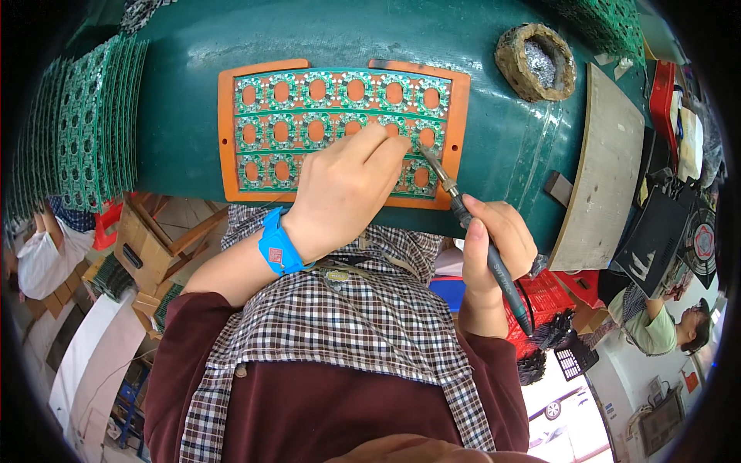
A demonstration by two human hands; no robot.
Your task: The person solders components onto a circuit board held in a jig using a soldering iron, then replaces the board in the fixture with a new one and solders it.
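A green circuit board panel [332,113] with three rows of round cut-outs lies in an orange frame tray [227,139]. My right hand [498,247] grips a soldering iron [505,284] by its dark handle. The iron's metal tip points up and left, reaching the panel's right part. Closed in a pinch, my left hand [343,189] is over the lower middle of the panel, its fingertips close to the iron's tip. Whatever those fingers hold is hidden. A blue wristband [279,243] circles my left wrist. Part of the bottom row is covered by my left hand.
Stacked green panels [100,123] stand at the left of the green work surface [185,46], with more at the far right. A rough ring-shaped pot [505,62] holds silvery material. A wooden board [602,166] lies at right. Another person [656,328] is farther right.
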